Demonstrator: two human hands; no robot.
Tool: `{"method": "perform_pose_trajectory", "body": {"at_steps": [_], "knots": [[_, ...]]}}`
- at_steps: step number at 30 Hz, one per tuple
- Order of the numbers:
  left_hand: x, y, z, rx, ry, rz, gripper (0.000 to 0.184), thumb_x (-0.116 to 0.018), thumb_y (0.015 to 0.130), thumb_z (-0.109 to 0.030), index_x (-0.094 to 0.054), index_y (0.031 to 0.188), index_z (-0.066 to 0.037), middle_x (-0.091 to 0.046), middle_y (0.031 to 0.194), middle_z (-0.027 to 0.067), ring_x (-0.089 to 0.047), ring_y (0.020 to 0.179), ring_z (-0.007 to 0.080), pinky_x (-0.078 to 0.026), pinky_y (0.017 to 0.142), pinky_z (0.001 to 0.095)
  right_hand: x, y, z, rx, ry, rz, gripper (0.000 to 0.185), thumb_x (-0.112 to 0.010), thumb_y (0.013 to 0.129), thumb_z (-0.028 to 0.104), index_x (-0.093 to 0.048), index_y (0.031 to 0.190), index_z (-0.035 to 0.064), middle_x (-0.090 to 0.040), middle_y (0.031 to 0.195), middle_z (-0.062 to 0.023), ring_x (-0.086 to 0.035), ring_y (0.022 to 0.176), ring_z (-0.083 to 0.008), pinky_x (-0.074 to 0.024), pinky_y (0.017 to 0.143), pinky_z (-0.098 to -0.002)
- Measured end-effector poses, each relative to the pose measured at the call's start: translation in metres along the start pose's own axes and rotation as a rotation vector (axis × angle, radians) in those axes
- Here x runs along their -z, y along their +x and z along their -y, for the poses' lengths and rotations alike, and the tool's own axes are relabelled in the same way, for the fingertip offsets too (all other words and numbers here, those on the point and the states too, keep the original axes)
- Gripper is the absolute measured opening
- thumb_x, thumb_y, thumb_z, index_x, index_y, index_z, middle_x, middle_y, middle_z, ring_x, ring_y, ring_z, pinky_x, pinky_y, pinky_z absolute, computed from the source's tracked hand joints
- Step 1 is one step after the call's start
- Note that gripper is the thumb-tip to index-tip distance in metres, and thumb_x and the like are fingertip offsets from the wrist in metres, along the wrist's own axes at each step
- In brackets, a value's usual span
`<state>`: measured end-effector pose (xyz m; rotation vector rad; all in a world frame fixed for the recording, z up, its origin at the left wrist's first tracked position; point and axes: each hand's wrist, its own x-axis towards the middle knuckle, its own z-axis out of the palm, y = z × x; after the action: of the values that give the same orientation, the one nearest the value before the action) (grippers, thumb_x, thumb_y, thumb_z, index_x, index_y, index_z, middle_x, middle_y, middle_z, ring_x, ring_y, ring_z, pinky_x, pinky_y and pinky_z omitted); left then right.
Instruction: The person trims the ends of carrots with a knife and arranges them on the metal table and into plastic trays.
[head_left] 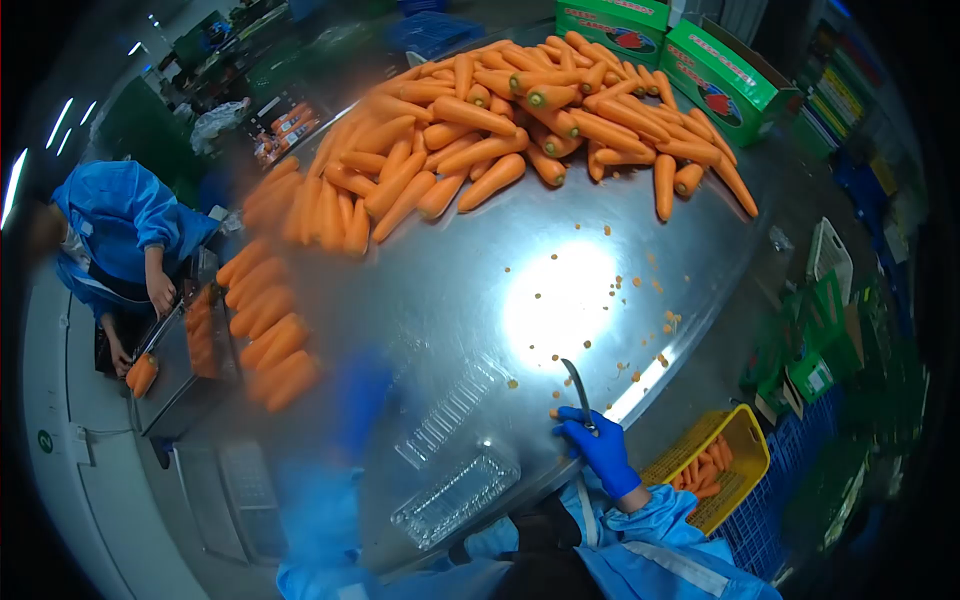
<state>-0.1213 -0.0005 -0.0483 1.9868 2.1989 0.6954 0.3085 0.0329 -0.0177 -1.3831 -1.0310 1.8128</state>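
My right hand (605, 450), in a blue glove, is closed round a small curved knife (576, 382), its blade pointing up and away over the near edge of the metal table (440, 290). My left hand (362, 395), also gloved in blue, is a blurred patch left of centre; its fingers cannot be made out. It is nearest to rows of carrots (270, 315) on the left. A clear plastic tray (455, 495) and a ridged clear plastic piece (452, 412) lie between my hands. Small carrot trimmings (637, 283) are scattered beyond the knife.
A large heap of carrots (480, 120) covers the far side. Green carrot boxes (715, 80) stand behind it. A yellow crate (745, 455) holding carrots is at my right. On the left, a person (125, 225) in blue handles carrots at a side bench.
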Motion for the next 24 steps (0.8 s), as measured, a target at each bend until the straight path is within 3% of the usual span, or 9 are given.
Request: {"method": "perform_pose_trajectory", "body": {"at_steps": [4, 7, 10, 13, 16, 24], "knots": [[-0.018, 0.083, 0.044, 0.156, 0.119, -0.142, 0.060, -0.075, 0.085, -0.026, -0.052, 0.136, -0.004, -0.050, 0.135, 0.0223, -0.048, 0.125, 0.0371, -0.040, 0.105, 0.0445, 0.026, 0.033, 0.005, 0.011, -0.161, -0.059, 0.029, -0.066, 0.092, 0.010, -0.067, 0.120, 0.0011, -0.074, 0.097, -0.0068, -0.067, 0.078, -0.0086, -0.0512, 0.060, -0.0214], [-0.033, 0.136, 0.081, 0.310, 0.231, -0.219, 0.072, -0.076, 0.084, -0.032, -0.045, 0.143, -0.004, -0.036, 0.150, 0.0271, -0.035, 0.139, 0.0396, -0.032, 0.114, 0.0469, 0.034, 0.048, 0.009, -0.131, -0.131, -0.067, 0.030, -0.067, 0.092, 0.009, -0.067, 0.121, 0.0022, -0.074, 0.097, -0.0073, -0.067, 0.078, -0.0083, -0.0509, 0.060, -0.0207], [-0.021, 0.189, 0.075, 0.395, 0.230, -0.214, 0.080, -0.081, 0.078, -0.038, -0.047, 0.142, -0.005, -0.027, 0.154, 0.0298, -0.028, 0.143, 0.0430, -0.028, 0.116, 0.0488, 0.037, 0.046, 0.008, -0.119, -0.245, -0.060, 0.030, -0.068, 0.091, 0.008, -0.067, 0.120, 0.0016, -0.074, 0.103, -0.0080, -0.068, 0.087, -0.0103, -0.0539, 0.074, -0.0243], [-0.024, 0.230, 0.084, 0.466, 0.363, -0.098, 0.087, -0.085, 0.071, -0.041, -0.048, 0.142, -0.006, -0.024, 0.155, 0.0307, -0.027, 0.143, 0.0439, -0.028, 0.116, 0.0491, 0.035, 0.049, 0.013, -0.122, -0.258, -0.070, 0.028, -0.068, 0.091, 0.007, -0.068, 0.118, 0.0011, -0.073, 0.105, -0.0081, -0.068, 0.091, -0.0114, -0.0542, 0.081, -0.0267], [-0.033, 0.247, 0.093, 0.516, 0.241, -0.019, 0.088, -0.087, 0.068, -0.041, -0.051, 0.140, -0.006, -0.024, 0.155, 0.0311, -0.027, 0.143, 0.0435, -0.029, 0.116, 0.0483, 0.028, 0.051, 0.023, -0.152, -0.269, -0.077, 0.027, -0.068, 0.091, 0.006, -0.068, 0.117, 0.0011, -0.073, 0.104, -0.0082, -0.068, 0.092, -0.0117, -0.0542, 0.082, -0.0273], [-0.053, 0.174, 0.110, 0.286, 0.228, -0.164, 0.079, -0.086, 0.067, -0.036, -0.057, 0.134, -0.005, -0.039, 0.143, 0.0306, -0.042, 0.131, 0.0447, -0.036, 0.110, 0.0482, 0.027, 0.051, 0.024, -0.146, -0.290, -0.088, 0.026, -0.068, 0.090, 0.007, -0.070, 0.115, 0.0016, -0.074, 0.101, -0.0078, -0.068, 0.091, -0.0120, -0.0539, 0.081, -0.0271]]}}
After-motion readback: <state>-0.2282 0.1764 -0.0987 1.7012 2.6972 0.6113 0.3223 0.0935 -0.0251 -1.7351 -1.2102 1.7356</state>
